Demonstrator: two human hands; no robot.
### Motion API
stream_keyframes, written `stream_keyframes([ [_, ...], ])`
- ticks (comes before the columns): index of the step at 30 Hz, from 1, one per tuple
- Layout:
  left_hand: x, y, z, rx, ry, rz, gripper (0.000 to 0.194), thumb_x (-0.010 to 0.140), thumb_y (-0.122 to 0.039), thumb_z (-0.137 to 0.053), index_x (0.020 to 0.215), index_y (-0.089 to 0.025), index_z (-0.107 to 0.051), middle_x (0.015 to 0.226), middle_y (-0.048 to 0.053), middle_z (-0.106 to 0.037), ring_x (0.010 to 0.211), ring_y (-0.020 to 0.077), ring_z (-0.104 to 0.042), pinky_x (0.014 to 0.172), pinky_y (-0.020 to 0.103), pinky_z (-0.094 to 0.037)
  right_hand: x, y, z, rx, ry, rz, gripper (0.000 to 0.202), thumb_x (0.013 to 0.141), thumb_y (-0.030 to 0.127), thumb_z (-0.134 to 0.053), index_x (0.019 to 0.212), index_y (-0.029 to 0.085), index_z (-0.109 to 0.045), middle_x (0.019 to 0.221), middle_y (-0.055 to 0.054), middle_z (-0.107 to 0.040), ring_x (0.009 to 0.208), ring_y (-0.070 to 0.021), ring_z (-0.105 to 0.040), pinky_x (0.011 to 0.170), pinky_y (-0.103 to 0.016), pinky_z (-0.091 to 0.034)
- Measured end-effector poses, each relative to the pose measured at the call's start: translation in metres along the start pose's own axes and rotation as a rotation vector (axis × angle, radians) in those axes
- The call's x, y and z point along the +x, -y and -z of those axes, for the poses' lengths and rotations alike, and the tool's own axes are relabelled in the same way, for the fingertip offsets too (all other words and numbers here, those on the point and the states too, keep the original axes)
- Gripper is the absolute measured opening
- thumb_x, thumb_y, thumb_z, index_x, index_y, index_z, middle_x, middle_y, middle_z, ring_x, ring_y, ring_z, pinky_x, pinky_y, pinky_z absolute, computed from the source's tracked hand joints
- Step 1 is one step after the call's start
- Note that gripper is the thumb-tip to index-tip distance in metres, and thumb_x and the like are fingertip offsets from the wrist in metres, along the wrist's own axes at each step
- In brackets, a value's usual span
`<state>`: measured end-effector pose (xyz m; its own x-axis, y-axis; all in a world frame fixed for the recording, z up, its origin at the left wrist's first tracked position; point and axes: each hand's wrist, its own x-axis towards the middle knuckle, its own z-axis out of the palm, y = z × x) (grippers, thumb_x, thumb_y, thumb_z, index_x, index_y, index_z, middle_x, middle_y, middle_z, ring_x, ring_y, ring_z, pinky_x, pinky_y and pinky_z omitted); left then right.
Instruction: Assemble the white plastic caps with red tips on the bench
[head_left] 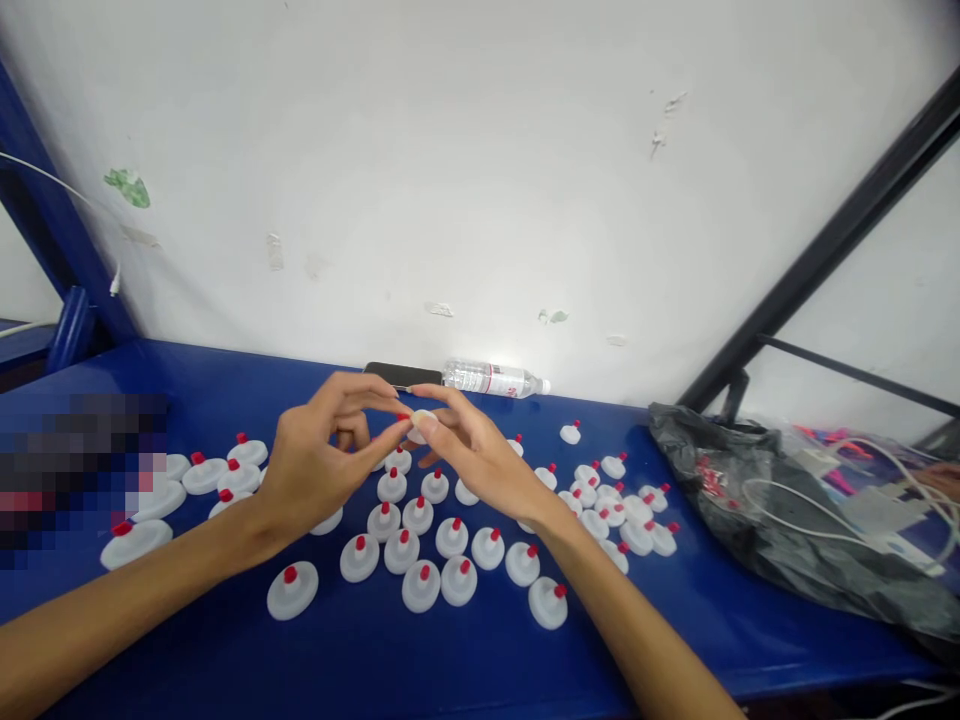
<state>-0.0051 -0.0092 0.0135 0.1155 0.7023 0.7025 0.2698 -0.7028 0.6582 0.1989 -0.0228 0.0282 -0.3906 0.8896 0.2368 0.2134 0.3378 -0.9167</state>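
Observation:
In front of me, above the table, a white plastic disc-shaped piece [418, 435] is held up between my two hands. My right hand [491, 465] grips the disc, thumb on its near face and the other fingers behind. My left hand [311, 465] is closed in a pinch on a small red cap [403, 416] at the disc's left side; its fingertips partly hide it. Below the hands, many similar white discs with red caps stand on the blue table [330, 670], such as a disc [292, 592] at the front left.
More capped discs [637, 535] cluster at the right and left. Against the wall lie a dark flat object [401, 376] and a clear plastic bottle [487, 378]. A black plastic bag [757, 545] with small red pieces and a white cable [802, 530] on it occupies the right end.

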Motion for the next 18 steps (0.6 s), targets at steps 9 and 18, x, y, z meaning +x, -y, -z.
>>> stream_keyframes([
  [9,-0.0091,0.0012,-0.0037,0.151,0.035,-0.312,0.018,0.096,-0.024,-0.076,0.109,-0.026,-0.063,0.055,-0.016,-0.06,0.038,0.0041,-0.051,0.043,0.014,-0.038,0.0001,0.0017,-0.0039,0.178,0.082,-0.002,0.04,0.096,0.057,-0.08,0.122,0.026,-0.082,0.102,-0.005,-0.081,0.096,-0.0241,-0.076,0.09,-0.04,-0.06],
  [18,-0.0103,0.0035,-0.0033,0.176,0.106,-0.375,0.007,0.104,-0.026,-0.069,0.11,-0.025,-0.067,0.061,-0.013,-0.068,0.039,0.0031,-0.056,0.045,0.013,-0.044,0.0024,-0.0017,-0.0014,0.376,0.041,-0.145,0.045,0.074,0.047,-0.099,0.111,0.023,-0.089,0.083,-0.002,-0.08,0.078,-0.0183,-0.074,0.079,-0.032,-0.057],
])
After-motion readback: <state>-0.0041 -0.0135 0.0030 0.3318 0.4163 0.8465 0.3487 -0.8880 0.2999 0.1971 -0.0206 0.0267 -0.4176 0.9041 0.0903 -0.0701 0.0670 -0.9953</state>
